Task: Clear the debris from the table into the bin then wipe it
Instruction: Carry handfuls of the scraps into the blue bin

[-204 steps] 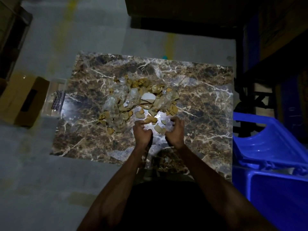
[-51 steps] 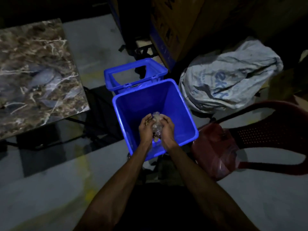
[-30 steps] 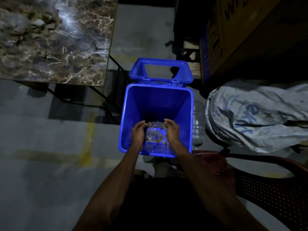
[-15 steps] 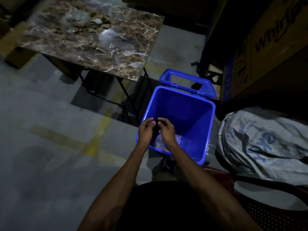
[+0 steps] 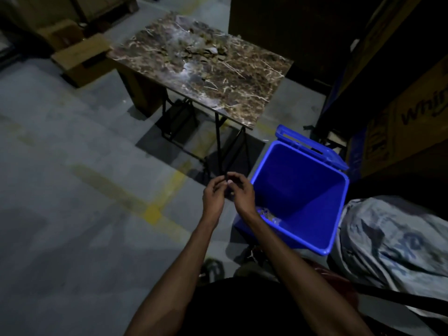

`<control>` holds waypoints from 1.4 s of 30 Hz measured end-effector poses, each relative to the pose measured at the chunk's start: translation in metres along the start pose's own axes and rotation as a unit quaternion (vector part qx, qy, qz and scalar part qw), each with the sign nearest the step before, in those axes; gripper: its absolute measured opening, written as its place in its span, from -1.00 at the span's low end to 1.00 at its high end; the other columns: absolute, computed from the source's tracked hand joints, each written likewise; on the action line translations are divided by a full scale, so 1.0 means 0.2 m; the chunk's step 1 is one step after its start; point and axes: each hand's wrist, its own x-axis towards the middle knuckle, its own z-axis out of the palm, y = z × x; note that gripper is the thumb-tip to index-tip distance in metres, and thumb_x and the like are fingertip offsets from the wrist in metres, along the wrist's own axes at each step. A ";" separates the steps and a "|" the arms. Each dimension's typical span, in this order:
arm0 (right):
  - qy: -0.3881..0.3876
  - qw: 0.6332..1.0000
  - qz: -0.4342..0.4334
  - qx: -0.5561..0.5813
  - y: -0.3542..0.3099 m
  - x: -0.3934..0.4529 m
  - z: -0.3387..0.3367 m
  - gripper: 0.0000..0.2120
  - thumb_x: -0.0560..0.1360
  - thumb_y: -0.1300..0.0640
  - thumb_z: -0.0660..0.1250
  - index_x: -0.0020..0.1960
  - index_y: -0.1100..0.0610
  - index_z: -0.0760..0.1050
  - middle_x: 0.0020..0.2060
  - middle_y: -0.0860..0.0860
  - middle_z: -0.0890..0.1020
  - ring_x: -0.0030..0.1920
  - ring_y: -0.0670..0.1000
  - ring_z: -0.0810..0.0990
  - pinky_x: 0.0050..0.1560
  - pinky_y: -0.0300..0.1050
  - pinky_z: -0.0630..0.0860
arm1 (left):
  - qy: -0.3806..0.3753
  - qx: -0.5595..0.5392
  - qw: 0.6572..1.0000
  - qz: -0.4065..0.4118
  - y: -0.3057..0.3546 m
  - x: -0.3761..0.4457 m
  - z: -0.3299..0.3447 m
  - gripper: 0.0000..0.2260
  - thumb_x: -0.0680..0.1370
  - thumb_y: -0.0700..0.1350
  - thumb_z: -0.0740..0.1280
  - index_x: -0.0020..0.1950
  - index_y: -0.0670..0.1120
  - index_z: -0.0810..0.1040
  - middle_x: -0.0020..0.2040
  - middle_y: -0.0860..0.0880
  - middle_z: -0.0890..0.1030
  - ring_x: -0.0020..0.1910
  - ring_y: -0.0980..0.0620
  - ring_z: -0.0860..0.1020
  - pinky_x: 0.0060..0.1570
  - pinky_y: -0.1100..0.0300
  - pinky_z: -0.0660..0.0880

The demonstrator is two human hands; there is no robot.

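Both hands hang close together in the air, just left of the bin's (image 5: pixel 315 243) near corner. The left hand (image 5: pixel 214 198) has its fingers loosely curled and grasps nothing. The right hand (image 5: pixel 242 195), almost touching it, is likewise released, fingers bent and empty. Just right of the right wrist, a bit of clear plastic (image 5: pixel 269 215) lies inside the bin against its near wall. The bin's lid (image 5: pixel 312 147) stands flipped back at its far side. Well beyond the hands, up and slightly left, stands the table (image 5: pixel 242 93); the debris (image 5: pixel 198 50) sits in a heap near its far edge. A grey sack (image 5: pixel 392 241) lies right of the bin.
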 end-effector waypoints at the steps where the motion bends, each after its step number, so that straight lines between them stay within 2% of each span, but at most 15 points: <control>1: -0.009 1.000 -0.002 -0.006 0.00 -0.02 0.05 -0.75 0.54 0.12 0.35 0.19 0.05 0.62 0.11 0.06 0.70 0.13 0.08 0.69 0.16 0.14 0.64 | 0.003 0.002 1.000 -0.001 0.00 0.00 -0.06 -0.80 0.64 -0.11 0.39 0.26 -0.05 0.63 0.12 -0.02 0.71 0.06 0.09 0.68 0.07 0.12 0.62; 4: -0.023 0.999 -0.018 -0.041 -0.01 -0.03 0.17 -0.74 0.53 0.08 0.35 0.20 0.02 0.62 0.13 0.03 0.69 0.15 0.07 0.68 0.21 0.24 0.62 | 0.019 0.009 1.000 -0.002 0.00 0.02 -0.22 -0.81 0.63 -0.06 0.38 0.24 0.01 0.63 0.14 0.00 0.70 0.13 0.02 0.66 0.17 -0.02 0.60; 9: -0.032 0.995 -0.051 -0.081 -0.11 0.03 0.32 -0.79 0.62 0.22 0.34 0.23 0.08 0.62 0.15 0.02 0.65 0.13 -0.09 0.63 0.07 -0.15 0.57 | 0.036 -0.005 0.999 -0.001 0.04 0.09 -0.40 -0.81 0.65 -0.10 0.35 0.25 -0.01 0.64 0.15 0.01 0.69 0.14 0.02 0.64 0.16 0.02 0.58; 14: -0.061 0.992 -0.054 -0.100 -0.12 0.26 0.53 -0.78 0.62 0.19 0.33 0.25 0.08 0.61 0.15 0.01 0.65 0.15 0.01 0.63 0.11 -0.07 0.56 | 0.076 -0.021 0.997 -0.011 0.13 0.28 -0.56 -0.81 0.65 -0.13 0.36 0.25 -0.05 0.64 0.14 0.01 0.70 0.13 0.01 0.65 0.14 0.04 0.56; 17: -0.086 0.989 -0.062 -0.107 -0.13 0.45 0.71 -0.78 0.61 0.22 0.34 0.23 0.09 0.61 0.15 0.04 0.64 0.12 -0.04 0.63 0.13 -0.06 0.56 | 0.107 -0.035 0.994 -0.016 0.21 0.46 -0.67 -0.82 0.65 -0.16 0.36 0.24 -0.08 0.64 0.15 -0.03 0.69 0.13 -0.02 0.65 0.14 0.03 0.55; 20: -0.119 0.986 -0.064 -0.099 -0.15 0.69 0.93 -0.77 0.62 0.28 0.33 0.21 0.06 0.60 0.18 0.07 0.64 0.10 -0.19 0.62 0.14 -0.17 0.55 | 0.131 -0.023 0.991 -0.011 0.32 0.68 -0.78 -0.82 0.65 -0.17 0.35 0.25 -0.08 0.63 0.16 -0.04 0.68 0.14 0.01 0.65 0.11 0.08 0.56; 22: -0.146 0.981 -0.068 -0.107 -0.17 0.83 1.06 -0.77 0.62 0.25 0.33 0.22 0.03 0.59 0.21 0.05 0.63 0.15 -0.16 0.62 0.17 -0.12 0.56 | 0.155 -0.019 0.988 -0.015 0.39 0.81 -0.86 -0.83 0.65 -0.17 0.36 0.22 -0.06 0.64 0.16 -0.03 0.69 0.15 0.00 0.65 0.11 0.10 0.55; 25: -0.187 0.972 -0.082 -0.115 -0.21 0.99 1.21 -0.78 0.64 0.19 0.33 0.27 0.05 0.58 0.23 0.03 0.61 0.19 -0.13 0.60 0.14 -0.20 0.54 | 0.170 0.003 0.985 -0.019 0.50 0.97 -0.97 -0.82 0.65 -0.15 0.37 0.23 -0.05 0.64 0.14 -0.01 0.69 0.12 0.10 0.65 0.07 0.21 0.54; 28: -0.216 0.965 -0.091 -0.114 -0.25 1.12 1.33 -0.78 0.64 0.20 0.33 0.26 0.03 0.59 0.23 0.04 0.61 0.17 -0.15 0.61 0.09 -0.28 0.52 | 0.178 0.023 0.984 -0.008 0.60 1.14 -1.04 -0.82 0.65 -0.13 0.37 0.25 -0.06 0.64 0.13 0.00 0.69 0.04 0.22 0.65 0.02 0.30 0.52; 33: -0.236 0.959 -0.076 -0.137 -0.31 1.31 1.42 -0.77 0.65 0.24 0.32 0.27 0.05 0.59 0.22 0.01 0.61 0.13 -0.27 0.58 0.04 -0.43 0.48 | 0.203 0.011 0.979 -0.029 0.68 1.40 -1.07 -0.82 0.65 -0.16 0.38 0.24 -0.07 0.64 0.12 0.01 0.70 -0.02 0.27 0.65 0.02 0.17 0.55; 36: -0.231 0.961 -0.062 -0.136 -0.31 1.44 1.47 -0.76 0.65 0.22 0.32 0.28 0.03 0.59 0.24 0.02 0.60 0.14 -0.23 0.59 0.07 -0.36 0.50 | 0.189 0.013 0.981 -0.045 0.73 1.58 -1.05 -0.83 0.63 -0.16 0.39 0.22 -0.06 0.65 0.09 -0.01 0.71 -0.04 0.22 0.66 0.03 0.14 0.55; 39: -0.206 0.968 -0.047 -0.135 -0.31 1.59 1.52 -0.77 0.64 0.16 0.33 0.27 0.01 0.58 0.24 0.00 0.61 0.16 -0.14 0.60 0.12 -0.18 0.54 | 0.164 0.030 0.985 -0.045 0.79 1.78 -1.03 -0.82 0.63 -0.22 0.39 0.22 -0.13 0.65 0.09 -0.06 0.71 -0.02 0.17 0.66 0.05 0.24 0.55; 42: -0.178 0.974 -0.035 -0.136 -0.36 1.78 1.57 -0.78 0.66 0.18 0.33 0.26 -0.01 0.58 0.24 -0.02 0.61 0.16 -0.15 0.60 0.11 -0.20 0.53 | 0.126 0.038 0.990 -0.049 0.84 2.03 -1.04 -0.81 0.62 -0.22 0.40 0.22 -0.15 0.66 0.09 -0.03 0.70 0.05 0.10 0.66 0.07 0.29 0.56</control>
